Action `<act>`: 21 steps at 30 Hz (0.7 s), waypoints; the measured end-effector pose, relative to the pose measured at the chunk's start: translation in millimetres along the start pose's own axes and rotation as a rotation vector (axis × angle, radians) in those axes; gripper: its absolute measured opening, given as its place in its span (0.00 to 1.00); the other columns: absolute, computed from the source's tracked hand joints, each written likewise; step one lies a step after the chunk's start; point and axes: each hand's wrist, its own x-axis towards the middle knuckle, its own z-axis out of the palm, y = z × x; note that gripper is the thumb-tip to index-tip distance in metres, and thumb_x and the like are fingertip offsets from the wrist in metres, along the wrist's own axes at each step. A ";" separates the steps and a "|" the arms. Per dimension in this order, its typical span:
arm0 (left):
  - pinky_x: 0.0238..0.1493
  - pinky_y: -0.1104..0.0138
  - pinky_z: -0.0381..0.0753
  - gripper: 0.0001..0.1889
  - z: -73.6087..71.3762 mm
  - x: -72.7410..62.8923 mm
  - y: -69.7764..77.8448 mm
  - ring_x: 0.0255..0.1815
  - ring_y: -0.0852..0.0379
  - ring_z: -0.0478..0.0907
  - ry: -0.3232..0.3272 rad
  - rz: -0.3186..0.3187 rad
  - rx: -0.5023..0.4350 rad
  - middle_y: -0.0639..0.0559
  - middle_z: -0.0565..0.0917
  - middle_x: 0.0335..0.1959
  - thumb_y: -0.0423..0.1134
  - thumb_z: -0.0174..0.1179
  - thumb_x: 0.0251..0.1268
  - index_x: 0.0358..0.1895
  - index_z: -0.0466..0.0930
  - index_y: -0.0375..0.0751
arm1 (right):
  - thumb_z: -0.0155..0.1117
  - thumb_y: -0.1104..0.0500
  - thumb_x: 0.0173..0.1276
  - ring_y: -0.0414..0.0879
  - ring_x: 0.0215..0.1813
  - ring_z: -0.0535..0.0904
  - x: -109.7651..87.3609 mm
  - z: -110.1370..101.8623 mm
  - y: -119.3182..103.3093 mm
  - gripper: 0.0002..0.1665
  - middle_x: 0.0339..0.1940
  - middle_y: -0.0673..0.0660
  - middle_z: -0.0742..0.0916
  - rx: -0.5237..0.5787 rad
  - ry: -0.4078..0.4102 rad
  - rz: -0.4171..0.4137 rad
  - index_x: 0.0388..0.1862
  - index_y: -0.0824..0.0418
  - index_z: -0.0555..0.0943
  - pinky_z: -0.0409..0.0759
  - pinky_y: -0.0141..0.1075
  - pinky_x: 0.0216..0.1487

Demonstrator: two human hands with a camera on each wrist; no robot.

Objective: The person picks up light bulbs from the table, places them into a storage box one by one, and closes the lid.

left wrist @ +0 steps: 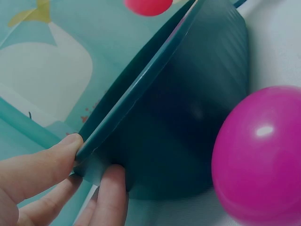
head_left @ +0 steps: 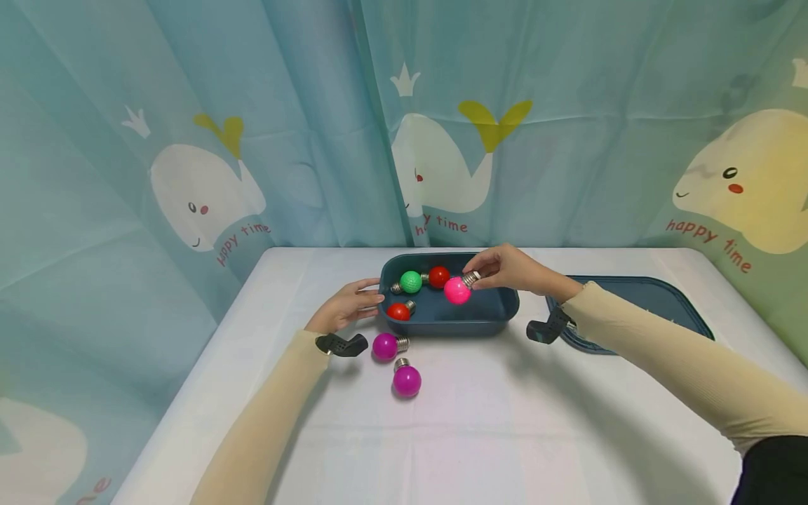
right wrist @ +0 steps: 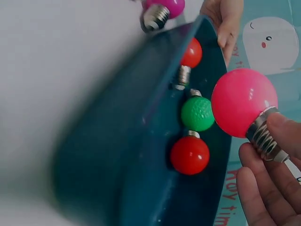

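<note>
My right hand [head_left: 505,270] pinches the metal screw base of a pink light bulb [head_left: 457,290], holding it over the dark blue bin [head_left: 454,327]. In the right wrist view the pink globe points away from the fingers [right wrist: 256,188]. My left hand [head_left: 346,306] touches the bin's left end, its extended fingertips [left wrist: 113,183] right at the rim and outer wall. Inside the bin lie a green bulb [head_left: 411,282], a red bulb [head_left: 439,276] beside it and another red bulb [head_left: 398,311] nearer the front.
Two purple bulbs [head_left: 385,346] [head_left: 407,381] lie on the white tablecloth in front of the bin. To the right, partly hidden beneath my right forearm, is a dark blue tray [head_left: 656,291]. A whale-print curtain [head_left: 328,126] hangs behind and to the left of the table.
</note>
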 end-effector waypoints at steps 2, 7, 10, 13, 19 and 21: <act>0.69 0.55 0.67 0.31 -0.4 0.2 0.1 0.58 0.53 0.71 0.000 -0.003 -0.002 0.38 0.65 0.68 0.31 0.52 0.68 0.73 0.53 0.39 | 0.69 0.65 0.57 0.43 0.40 0.82 6.2 -1.5 -2.4 0.20 0.46 0.64 0.85 -0.003 -0.013 0.001 0.50 0.67 0.80 0.84 0.31 0.44; 0.69 0.56 0.67 0.31 -1.5 1.0 -0.4 0.57 0.54 0.72 0.002 -0.005 0.000 0.38 0.65 0.67 0.31 0.52 0.68 0.73 0.53 0.39 | 0.69 0.65 0.57 0.42 0.41 0.82 21.8 -4.0 -5.4 0.20 0.46 0.64 0.86 -0.011 -0.042 -0.012 0.50 0.68 0.81 0.84 0.33 0.43; 0.69 0.55 0.67 0.31 -1.7 1.4 -1.0 0.56 0.54 0.72 0.000 0.001 0.002 0.37 0.65 0.67 0.32 0.52 0.68 0.73 0.53 0.38 | 0.69 0.66 0.57 0.42 0.41 0.83 31.0 -4.2 -5.9 0.19 0.47 0.65 0.85 -0.015 -0.067 -0.030 0.49 0.68 0.81 0.84 0.31 0.41; 0.69 0.55 0.67 0.31 -1.6 1.3 -0.9 0.54 0.55 0.73 0.003 -0.003 0.000 0.37 0.66 0.67 0.31 0.52 0.68 0.72 0.53 0.38 | 0.69 0.66 0.57 0.42 0.40 0.83 39.8 -3.1 -6.6 0.19 0.47 0.65 0.85 -0.020 -0.093 -0.040 0.49 0.68 0.81 0.84 0.30 0.42; 0.68 0.55 0.67 0.31 -1.1 1.6 -0.2 0.54 0.55 0.73 0.019 -0.013 -0.005 0.38 0.66 0.67 0.31 0.52 0.68 0.72 0.54 0.40 | 0.69 0.65 0.57 0.42 0.39 0.83 56.0 3.3 -4.4 0.18 0.47 0.63 0.85 -0.042 -0.158 -0.054 0.48 0.67 0.82 0.85 0.35 0.44; 0.69 0.55 0.67 0.31 -0.9 2.0 0.1 0.56 0.53 0.72 0.020 -0.014 -0.010 0.37 0.66 0.67 0.31 0.52 0.68 0.72 0.54 0.40 | 0.69 0.65 0.57 0.43 0.40 0.83 61.1 6.1 -2.7 0.18 0.47 0.63 0.85 -0.044 -0.185 -0.062 0.47 0.67 0.82 0.85 0.36 0.45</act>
